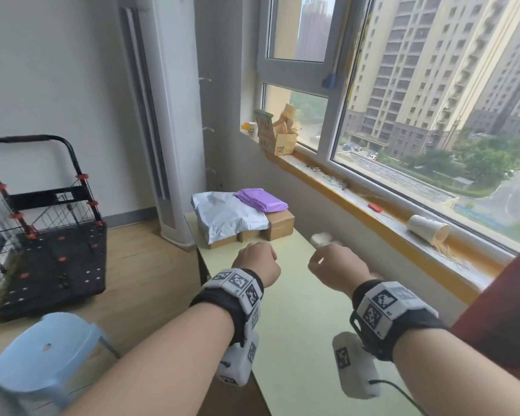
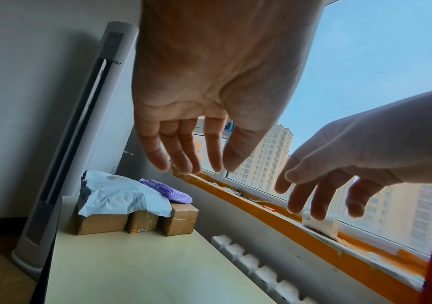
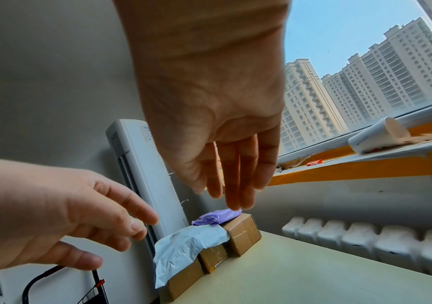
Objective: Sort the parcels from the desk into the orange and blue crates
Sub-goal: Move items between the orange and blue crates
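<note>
two hands (image 1: 257, 259), five parcels (image 1: 237, 214)

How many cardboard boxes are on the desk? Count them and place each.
3, side by side at the desk's far end: left box, middle box, right box, under the white mailer. More may be hidden.

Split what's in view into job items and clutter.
Job: purple parcel, white mailer, cardboard boxes, desk, left hand, right hand, both empty.

Clutter: cart, stool, tipped cup, sill boxes, air conditioner. No crates in view.
</note>
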A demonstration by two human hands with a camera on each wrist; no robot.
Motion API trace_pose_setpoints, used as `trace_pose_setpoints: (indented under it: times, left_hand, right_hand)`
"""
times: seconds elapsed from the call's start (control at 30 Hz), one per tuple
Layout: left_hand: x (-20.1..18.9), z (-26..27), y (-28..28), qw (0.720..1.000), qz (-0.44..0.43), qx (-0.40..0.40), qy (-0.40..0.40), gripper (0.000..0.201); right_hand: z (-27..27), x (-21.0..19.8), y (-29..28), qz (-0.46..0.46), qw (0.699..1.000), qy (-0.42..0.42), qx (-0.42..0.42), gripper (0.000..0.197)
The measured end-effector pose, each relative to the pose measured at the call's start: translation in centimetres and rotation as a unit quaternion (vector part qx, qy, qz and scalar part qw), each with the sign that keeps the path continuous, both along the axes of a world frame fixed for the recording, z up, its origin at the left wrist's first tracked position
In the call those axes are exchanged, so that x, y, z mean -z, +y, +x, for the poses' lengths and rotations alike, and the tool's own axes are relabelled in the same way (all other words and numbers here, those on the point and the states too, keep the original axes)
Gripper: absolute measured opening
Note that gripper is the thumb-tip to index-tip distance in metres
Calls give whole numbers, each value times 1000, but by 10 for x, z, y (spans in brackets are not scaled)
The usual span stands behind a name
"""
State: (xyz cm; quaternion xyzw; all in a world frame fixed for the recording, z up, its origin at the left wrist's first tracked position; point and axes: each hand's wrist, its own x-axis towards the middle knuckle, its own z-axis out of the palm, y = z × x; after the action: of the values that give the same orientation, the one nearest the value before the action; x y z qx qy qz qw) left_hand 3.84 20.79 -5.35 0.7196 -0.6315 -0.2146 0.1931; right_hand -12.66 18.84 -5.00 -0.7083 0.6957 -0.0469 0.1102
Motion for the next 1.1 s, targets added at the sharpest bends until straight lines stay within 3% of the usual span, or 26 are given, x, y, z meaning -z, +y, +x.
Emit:
trace_pose_setpoints:
  times: [0.67, 1.1]
  left_hand:
    - [25, 157, -237, 996, 20, 87, 6, 29]
    - [55, 178, -325, 993, 55, 100, 32, 33]
  right_hand:
    - [160, 15, -186, 8, 998, -12, 54, 25]
    - [171, 48, -264, 5, 997, -38, 70, 55]
